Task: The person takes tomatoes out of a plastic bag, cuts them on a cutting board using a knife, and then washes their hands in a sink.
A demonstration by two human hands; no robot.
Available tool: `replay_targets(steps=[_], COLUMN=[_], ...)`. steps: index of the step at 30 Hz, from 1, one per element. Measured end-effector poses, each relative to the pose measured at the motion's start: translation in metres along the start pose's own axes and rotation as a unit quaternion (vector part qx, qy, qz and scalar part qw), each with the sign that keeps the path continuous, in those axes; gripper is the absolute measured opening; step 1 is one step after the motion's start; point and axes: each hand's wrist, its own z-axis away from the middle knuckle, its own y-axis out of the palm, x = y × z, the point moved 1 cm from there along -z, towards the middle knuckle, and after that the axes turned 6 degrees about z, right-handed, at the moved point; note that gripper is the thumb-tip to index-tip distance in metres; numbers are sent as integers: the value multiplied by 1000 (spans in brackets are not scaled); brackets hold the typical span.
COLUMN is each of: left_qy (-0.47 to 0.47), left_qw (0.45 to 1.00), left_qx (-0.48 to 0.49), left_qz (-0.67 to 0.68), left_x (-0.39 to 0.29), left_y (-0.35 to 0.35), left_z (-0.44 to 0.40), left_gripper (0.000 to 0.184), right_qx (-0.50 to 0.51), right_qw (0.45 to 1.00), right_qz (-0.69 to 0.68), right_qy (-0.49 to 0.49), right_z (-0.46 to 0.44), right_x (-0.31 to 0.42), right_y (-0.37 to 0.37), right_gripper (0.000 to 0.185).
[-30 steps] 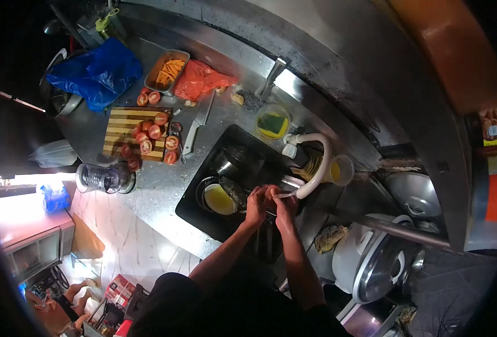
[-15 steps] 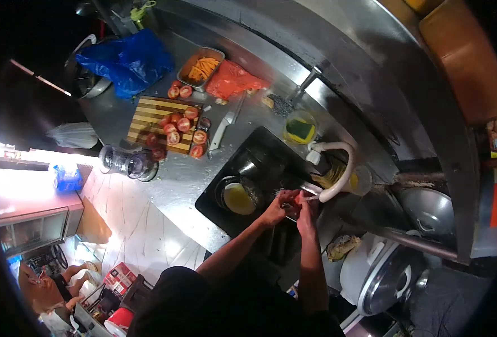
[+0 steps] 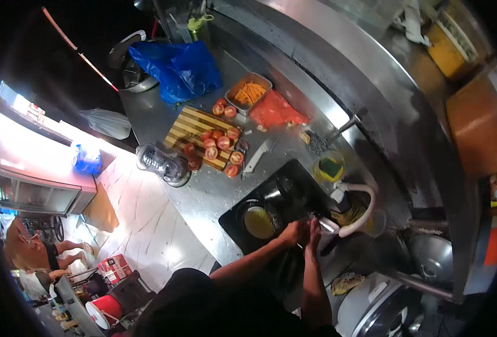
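Over the black sink (image 3: 231, 216), my left hand (image 3: 295, 233) and my right hand (image 3: 313, 235) are pressed together under the spout end of the white curved tap (image 3: 362, 221). The left fingers are curled closed, and what they hold, if anything, is hidden. The right hand stands on edge against the left, its fingers stretched up toward the spout. Left of the hands, a round pan (image 3: 258, 223) with yellowish liquid sits in the sink. A tub with a green and yellow sponge (image 3: 330, 168) stands behind the tap.
Halved tomatoes (image 3: 223, 142) lie on and beside a striped cutting board (image 3: 184, 135). A white-handled knife (image 3: 255, 161) lies near the sink. Farther back are a carrot-stick container (image 3: 265, 84), a red bag (image 3: 276, 109) and a blue bag (image 3: 181, 70). A glass jar (image 3: 161, 164) stands at the counter edge.
The camera view has shifted, so the counter appears farther right and lower. My hands stay together at the tap; the right fingers now look straighter and the left more closed.
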Motion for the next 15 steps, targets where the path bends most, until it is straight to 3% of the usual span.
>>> replay_targets(steps=[1,2,4,5,6,8,10,11,12,13,14,15], left_qy=[31,-13,11,21,98,119,81,81,79,78,164,155], left_qw=[999,998,1000,998,987,990,993,975,932,946,949,923], left_qx=[4,-18,-18,-16,-102,-70,-88,-118,-146,-242,-269,-353], left_qz=[-33,52,-20,-56,-81,-33,11,170,323,202,19,-17], left_x=[-15,-29,-60,-71,-60,-62,-64,-59,-50,-76,-67,-60], left_y=[-4,-6,-22,-29,-28,-46,-68,-84,-103,-129,-172,-208], left_z=[0,2,6,6,4,2,-4,-10,-16,-12,-18,-22], left_gripper=[43,42,38,36,26,25,27,25,24,22,19,17], right_qx=[15,31,61,76,89,142,169,181,141,99,120,141], right_qw=[1000,999,995,990,979,921,912,907,921,934,936,938], right_qz=[-12,-23,-25,-100,-175,-362,-364,-364,-355,-342,-328,-314], right_qy=[-7,-13,-76,-66,-54,27,82,110,74,40,40,39], right_z=[-4,-6,-1,0,0,11,-11,-19,-19,-19,-27,-34], right_x=[-1,-4,16,25,31,58,47,36,20,4,-18,-28], right_y=[1,0,-1,5,10,14,6,5,8,10,-2,-8], right_gripper=[44,46,54,54,55,56,52,50,45,39,35,32])
